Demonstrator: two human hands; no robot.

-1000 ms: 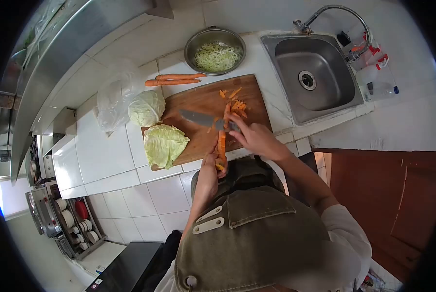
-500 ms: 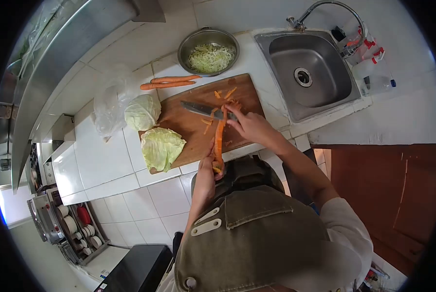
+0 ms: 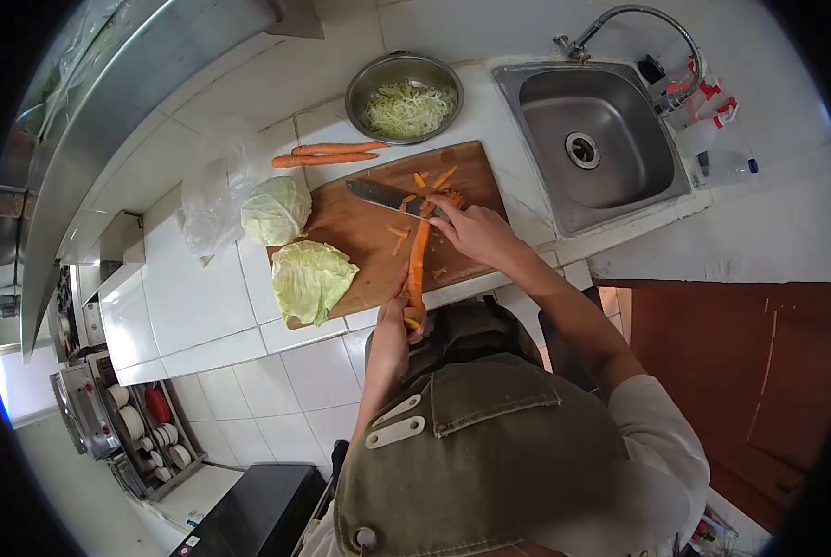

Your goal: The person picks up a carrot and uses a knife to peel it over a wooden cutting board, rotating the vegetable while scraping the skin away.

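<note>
A long orange carrot [image 3: 417,269] lies lengthwise over the near edge of the wooden cutting board [image 3: 360,243]. My left hand [image 3: 397,323] is closed around its near end, just off the board. In my right hand [image 3: 478,232] is a kitchen knife [image 3: 378,196], its blade pointing left and lying across the carrot near the far end. My fingers hide the knife's handle. Orange shavings [image 3: 445,176] are scattered on the board around the blade, with a small heap by the carrot's far tip.
Left on the board are a cut cabbage piece [image 3: 311,281] and a rounder cabbage [image 3: 277,211], beside a clear plastic bag [image 3: 216,200]. Two carrots [image 3: 327,160] lie behind the board. A metal bowl [image 3: 352,100] holds shredded cabbage. To the right is a steel sink [image 3: 610,111] with a faucet [image 3: 643,11].
My right hand and the knife have shifted slightly away from me, toward the carrot's far end. My left hand keeps its hold. The whole view has moved a little.
</note>
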